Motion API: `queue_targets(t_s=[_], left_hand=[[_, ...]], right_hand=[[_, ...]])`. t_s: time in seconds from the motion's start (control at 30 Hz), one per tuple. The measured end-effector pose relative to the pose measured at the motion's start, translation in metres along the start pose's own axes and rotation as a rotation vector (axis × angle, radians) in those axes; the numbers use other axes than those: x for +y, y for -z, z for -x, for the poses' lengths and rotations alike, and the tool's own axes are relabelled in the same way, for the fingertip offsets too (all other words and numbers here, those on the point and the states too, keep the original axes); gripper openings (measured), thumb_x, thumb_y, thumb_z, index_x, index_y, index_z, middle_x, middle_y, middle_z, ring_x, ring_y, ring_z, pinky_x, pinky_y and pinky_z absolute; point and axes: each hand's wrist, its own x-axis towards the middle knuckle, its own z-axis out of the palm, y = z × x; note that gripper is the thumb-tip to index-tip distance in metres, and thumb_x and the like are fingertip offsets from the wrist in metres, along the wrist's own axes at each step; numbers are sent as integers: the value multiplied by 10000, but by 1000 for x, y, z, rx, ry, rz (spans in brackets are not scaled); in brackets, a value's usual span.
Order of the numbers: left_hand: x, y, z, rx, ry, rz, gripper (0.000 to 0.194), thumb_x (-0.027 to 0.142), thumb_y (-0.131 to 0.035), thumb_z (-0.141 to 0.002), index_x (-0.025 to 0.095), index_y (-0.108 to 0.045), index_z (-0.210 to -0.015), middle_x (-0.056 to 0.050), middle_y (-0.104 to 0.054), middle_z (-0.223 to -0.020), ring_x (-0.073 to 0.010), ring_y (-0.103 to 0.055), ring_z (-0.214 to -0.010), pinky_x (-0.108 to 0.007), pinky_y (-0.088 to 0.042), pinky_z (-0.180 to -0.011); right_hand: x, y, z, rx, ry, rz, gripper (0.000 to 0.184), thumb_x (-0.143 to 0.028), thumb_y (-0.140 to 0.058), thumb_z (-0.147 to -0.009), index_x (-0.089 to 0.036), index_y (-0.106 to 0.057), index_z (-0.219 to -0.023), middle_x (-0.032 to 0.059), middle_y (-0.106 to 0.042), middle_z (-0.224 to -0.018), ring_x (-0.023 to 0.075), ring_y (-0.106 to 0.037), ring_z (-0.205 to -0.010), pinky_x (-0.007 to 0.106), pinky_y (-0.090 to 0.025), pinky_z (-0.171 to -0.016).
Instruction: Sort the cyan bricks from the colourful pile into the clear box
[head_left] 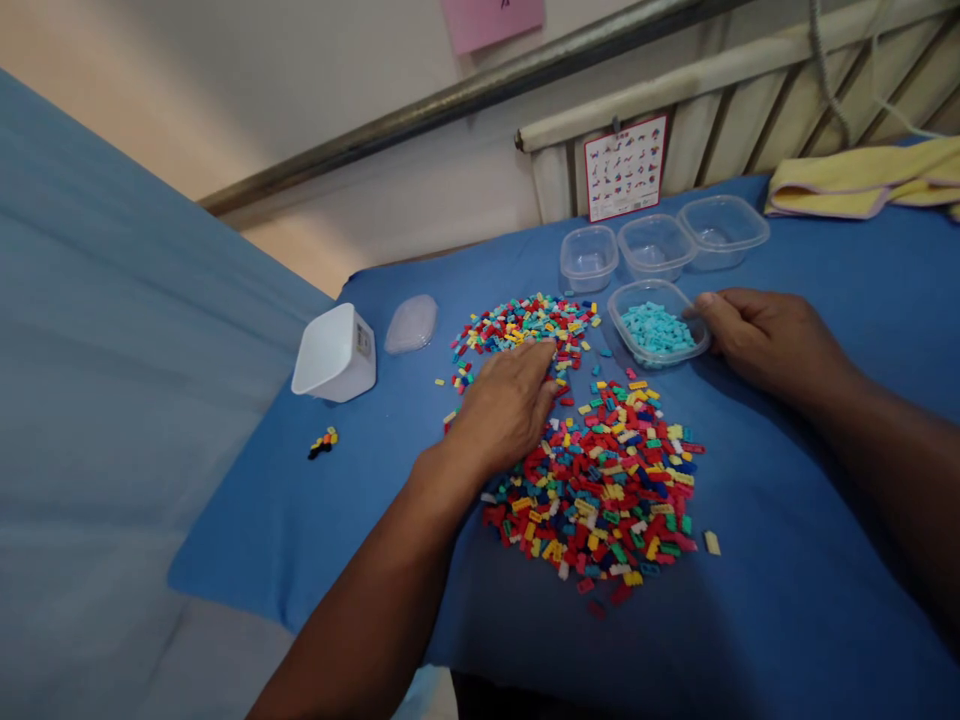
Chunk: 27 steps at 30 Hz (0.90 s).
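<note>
My left hand point(511, 400) rests palm down between two heaps of small multicoloured building bricks, its fingers stretched over the edge of the far heap point(517, 322). The larger near heap point(600, 490) spreads to the right of my left wrist. With thumb and fingers, my right hand point(765, 335) grips the right rim of a clear plastic container point(630, 350). Light-blue bricks point(658, 328) cover the bottom of that container, which stands on the blue cloth point(787, 520). Whatever lies under my left palm is hidden.
Behind the filled container stand three clear containers point(589, 260) in a row. A white tub point(337, 355) and a clear lid point(411, 325) are at the left, near a few black and yellow bricks point(324, 442). A yellow cloth point(862, 180) lies at the back right, below a radiator point(750, 70).
</note>
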Motion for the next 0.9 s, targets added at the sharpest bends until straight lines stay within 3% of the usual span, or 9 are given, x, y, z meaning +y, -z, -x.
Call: queue_targets(t_s=[0.1,0.23,0.37,0.47,0.57,0.67,0.77,0.9], left_hand=[[1,-2,-3,-37,-34,61,508,350,-377,-1187,103,-527,-1605,-197,-661,-1581,-326,-630,-1462,-559,-464,-1285],[-4,1,-1,113,23,86,477,330,-360,-1186,143,-556,-1579,-159,-758,-1401,-302,-705,-1312,-531,-521,-1206],[-9,-2,-1,188,10,58,488,255,-376,-1159,103,-543,-1591,-202,-692,-1526,-310,-641,-1437,-537,-469,-1264],[-6,-4,-5,81,-19,41,486,211,-373,-1147,133,-526,-1602,-188,-647,-1606,-305,-601,-1502,-564,-402,-1320],[-5,-3,-6,36,-36,55,436,200,-384,-1147,165,-581,-1534,-142,-737,-1480,-286,-692,-1348,-558,-440,-1274],[-10,-1,-2,175,-29,65,411,212,-412,-1148,147,-622,-1495,-129,-794,-1343,-279,-725,-1248,-522,-515,-1190],[-16,-1,4,292,19,73,443,207,-417,-1141,145,-605,-1538,-141,-778,-1391,-272,-721,-1279,-503,-552,-1164],[-14,-5,5,176,-17,109,485,229,-408,-1148,161,-558,-1605,-156,-709,-1534,-284,-677,-1407,-508,-542,-1213]], right_hand=[[-1,0,0,-11,-61,-15,447,-528,-515,-1056,-216,-752,-841,33,-683,-690,216,-609,-692,360,-392,-670],[-2,0,0,-16,-64,-4,463,-542,-502,-1052,-213,-783,-889,37,-683,-709,229,-621,-711,371,-400,-690],[-3,0,-1,-16,-69,-12,465,-532,-504,-1050,-201,-812,-939,45,-692,-725,229,-623,-708,374,-415,-697],[-3,0,0,-8,-68,-16,461,-529,-507,-1054,-204,-819,-952,39,-689,-706,227,-619,-697,370,-413,-685],[-2,-1,0,5,-51,-12,455,-525,-510,-1054,-208,-804,-913,37,-686,-688,225,-622,-694,366,-408,-677],[-1,-1,0,1,-41,-9,460,-534,-504,-1056,-209,-795,-910,31,-671,-685,218,-606,-675,363,-388,-661],[-1,0,-1,-10,-44,-1,466,-546,-497,-1057,-212,-778,-894,27,-649,-682,216,-587,-668,363,-374,-660],[-3,1,0,-22,-71,-3,458,-545,-500,-1048,-224,-718,-804,27,-632,-668,214,-585,-671,362,-375,-666]])
